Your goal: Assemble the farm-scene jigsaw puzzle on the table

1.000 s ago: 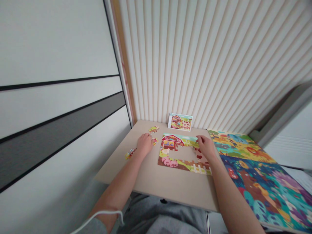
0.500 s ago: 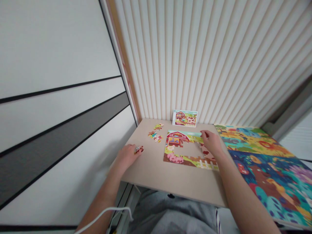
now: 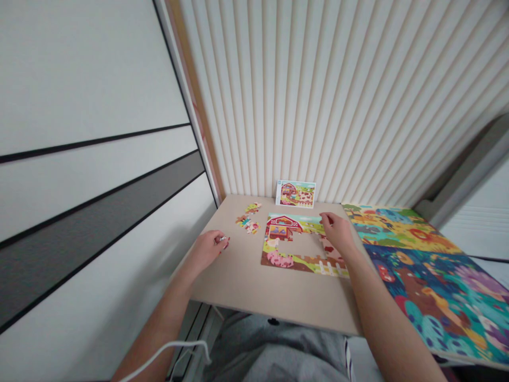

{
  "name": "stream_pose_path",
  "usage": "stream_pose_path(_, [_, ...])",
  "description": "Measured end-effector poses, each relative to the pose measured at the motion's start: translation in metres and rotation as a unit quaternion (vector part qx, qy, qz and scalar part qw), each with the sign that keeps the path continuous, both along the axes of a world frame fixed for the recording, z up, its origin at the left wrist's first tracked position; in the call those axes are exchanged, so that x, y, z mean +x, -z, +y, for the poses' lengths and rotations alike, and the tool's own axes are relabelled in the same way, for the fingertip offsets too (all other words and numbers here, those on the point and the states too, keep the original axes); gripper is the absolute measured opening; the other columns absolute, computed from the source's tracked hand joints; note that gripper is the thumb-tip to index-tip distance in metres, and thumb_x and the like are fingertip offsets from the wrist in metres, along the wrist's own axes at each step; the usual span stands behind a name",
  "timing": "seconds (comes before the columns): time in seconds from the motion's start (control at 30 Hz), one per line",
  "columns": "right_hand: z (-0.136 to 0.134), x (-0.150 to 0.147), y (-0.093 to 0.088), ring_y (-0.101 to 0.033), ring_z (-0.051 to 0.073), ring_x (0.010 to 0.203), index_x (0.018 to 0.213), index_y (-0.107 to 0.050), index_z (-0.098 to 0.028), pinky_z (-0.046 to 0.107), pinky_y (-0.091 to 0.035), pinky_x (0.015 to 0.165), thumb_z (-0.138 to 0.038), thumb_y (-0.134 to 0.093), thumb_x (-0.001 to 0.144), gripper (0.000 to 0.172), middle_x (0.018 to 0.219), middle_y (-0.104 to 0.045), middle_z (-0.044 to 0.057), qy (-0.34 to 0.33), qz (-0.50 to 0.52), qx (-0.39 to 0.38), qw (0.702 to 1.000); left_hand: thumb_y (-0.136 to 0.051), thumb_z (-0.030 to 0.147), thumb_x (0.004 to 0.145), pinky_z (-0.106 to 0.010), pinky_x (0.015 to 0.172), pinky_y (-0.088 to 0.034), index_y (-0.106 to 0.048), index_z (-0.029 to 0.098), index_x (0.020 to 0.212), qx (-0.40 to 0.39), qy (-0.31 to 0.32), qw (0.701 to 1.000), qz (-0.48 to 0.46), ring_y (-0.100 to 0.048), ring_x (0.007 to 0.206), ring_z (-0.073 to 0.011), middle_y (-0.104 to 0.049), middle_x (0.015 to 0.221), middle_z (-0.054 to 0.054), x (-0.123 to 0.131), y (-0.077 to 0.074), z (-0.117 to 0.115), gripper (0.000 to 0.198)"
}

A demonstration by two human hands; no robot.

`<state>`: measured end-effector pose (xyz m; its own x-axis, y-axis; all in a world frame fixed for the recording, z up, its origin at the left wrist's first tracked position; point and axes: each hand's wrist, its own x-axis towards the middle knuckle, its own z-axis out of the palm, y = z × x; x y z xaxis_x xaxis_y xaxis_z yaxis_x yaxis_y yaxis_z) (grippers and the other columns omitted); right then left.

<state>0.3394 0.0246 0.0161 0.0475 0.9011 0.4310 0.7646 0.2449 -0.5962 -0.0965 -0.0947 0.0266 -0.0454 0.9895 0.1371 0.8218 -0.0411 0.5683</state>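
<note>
Left hand (image 3: 204, 251) pinches small puzzle piece (image 3: 222, 240) left of part-built farm jigsaw (image 3: 278, 257), grip nearly closed. Right hand (image 3: 336, 233) curled on jigsaw's upper right, hold unclear. Centre gap (image 3: 298, 250) open. Loose pieces (image 3: 247, 223) left of jigsaw, picture card (image 3: 295, 193) beyond it, both on tabletop (image 3: 254, 302).

A cream fluted wall panel (image 3: 302, 95) is seen rising behind the far edge of a pale wooden counter (image 3: 274, 302), and a narrow tan trim strip (image 3: 191, 95) is set along its left side. A small picture card (image 3: 295, 193) showing a red barn is propped against the panel. To the left, a white wall panel (image 3: 79, 79) is crossed by thin black lines and a dark grey band (image 3: 99, 223). A large illustrated animal-and-foliage board (image 3: 421, 276) is laid just beside the counter's right edge, and a white cable (image 3: 167, 350) is looped along the bottom of the view.
</note>
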Motion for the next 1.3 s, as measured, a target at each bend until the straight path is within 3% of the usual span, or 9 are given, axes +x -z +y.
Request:
stream_pose_path(0.13, [-0.005,-0.007,-0.007,-0.068,0.023,0.082,0.107,-0.073,-0.015,0.030,-0.050,0.071,-0.043,-0.046,0.095,0.041,0.091,-0.076,0.011,-0.053,0.091,-0.034,0.994,-0.057,0.048,0.089,-0.025,0.062,-0.046,-0.065,0.020,0.094,0.083,0.002,0.986,-0.147,-0.063,0.067,-0.0153,-0.071,0.082,-0.002,0.042,-0.015,0.020,0.030])
stream_pose_path(0.23, [-0.014,-0.017,-0.014,-0.068,0.022,0.086,0.112,-0.072,-0.015,0.031,-0.052,0.075,-0.051,-0.050,0.093,0.046,0.097,-0.075,0.011,-0.163,0.154,-0.074,0.972,-0.063,0.047,0.086,-0.024,0.059,-0.050,-0.058,0.019,0.095,0.056,0.069,0.945,-0.314,-0.066,0.066,-0.0139,-0.072,0.089,-0.003,0.091,-0.018,0.044,0.030])
stream_pose_path(0.37, [-0.027,-0.035,-0.019,-0.065,0.020,0.090,0.117,-0.071,-0.019,0.031,-0.051,0.081,-0.054,-0.054,0.093,0.046,0.100,-0.074,0.007,-0.283,0.162,-0.119,0.938,-0.073,0.047,0.080,-0.024,0.054,-0.052,-0.053,0.018,0.090,-0.021,0.115,0.893,-0.435,-0.067,0.058,-0.0141,-0.067,0.074,0.000,0.158,-0.003,0.076,0.037])
stream_pose_path(0.47, [-0.030,-0.042,-0.017,-0.062,0.017,0.077,0.121,-0.068,-0.017,0.028,-0.050,0.070,-0.054,-0.056,0.092,0.048,0.088,-0.071,0.005,-0.298,0.168,-0.128,0.931,-0.072,0.045,0.082,-0.028,0.061,-0.056,-0.053,0.018,0.092,-0.037,0.126,0.870,-0.475,-0.070,0.064,-0.0161,-0.070,0.077,-0.002,0.189,0.016,0.087,0.034])
stream_pose_path(0.57, [-0.025,-0.038,-0.012,-0.056,0.015,0.067,0.118,-0.070,-0.016,0.026,-0.045,0.063,-0.049,-0.057,0.091,0.044,0.077,-0.068,0.002,-0.279,0.147,-0.127,0.940,-0.064,0.040,0.089,-0.031,0.067,-0.057,-0.055,0.019,0.095,-0.017,0.153,0.895,-0.418,-0.071,0.070,-0.0177,-0.072,0.083,-0.005,0.192,0.028,0.086,0.025])
stream_pose_path(0.67, [-0.017,-0.028,-0.006,-0.059,0.017,0.072,0.113,-0.074,-0.017,0.027,-0.046,0.067,-0.044,-0.054,0.091,0.039,0.086,-0.073,0.004,-0.256,0.110,-0.131,0.951,-0.057,0.032,0.095,-0.034,0.084,-0.055,-0.061,0.020,0.098,0.093,0.164,0.957,-0.221,-0.070,0.089,-0.0197,-0.073,0.094,-0.006,0.176,0.030,0.079,0.013])
stream_pose_path(0.73, [-0.012,-0.021,-0.001,-0.061,0.018,0.077,0.109,-0.076,-0.019,0.028,-0.047,0.069,-0.041,-0.053,0.090,0.037,0.092,-0.075,0.004,-0.240,0.084,-0.135,0.958,-0.054,0.027,0.096,-0.037,0.095,-0.051,-0.065,0.021,0.100,0.151,0.172,0.969,-0.088,-0.066,0.103,-0.0220,-0.071,0.104,-0.007,0.163,0.028,0.076,0.013])
stream_pose_path(0.93, [-0.006,-0.019,0.013,-0.059,0.016,0.065,0.105,-0.077,-0.018,0.025,-0.042,0.060,-0.039,-0.059,0.086,0.033,0.076,-0.073,0.001,-0.203,0.006,-0.164,0.965,-0.051,0.020,0.096,-0.038,0.100,-0.047,-0.068,0.021,0.106,0.169,0.206,0.962,0.061,-0.061,0.109,-0.0221,-0.069,0.111,-0.008,0.156,0.027,0.074,0.020])
stream_pose_path(1.3, [-0.011,-0.033,0.014,-0.068,0.020,0.083,0.106,-0.075,-0.021,0.027,-0.045,0.073,-0.031,-0.056,0.094,0.024,0.095,-0.077,0.006,-0.159,-0.119,-0.117,0.973,-0.054,0.020,0.094,-0.042,0.106,-0.044,-0.066,0.024,0.126,0.175,0.294,0.935,0.092,-0.060,0.117,-0.0248,-0.067,0.121,-0.010,0.168,0.030,0.068,0.034])
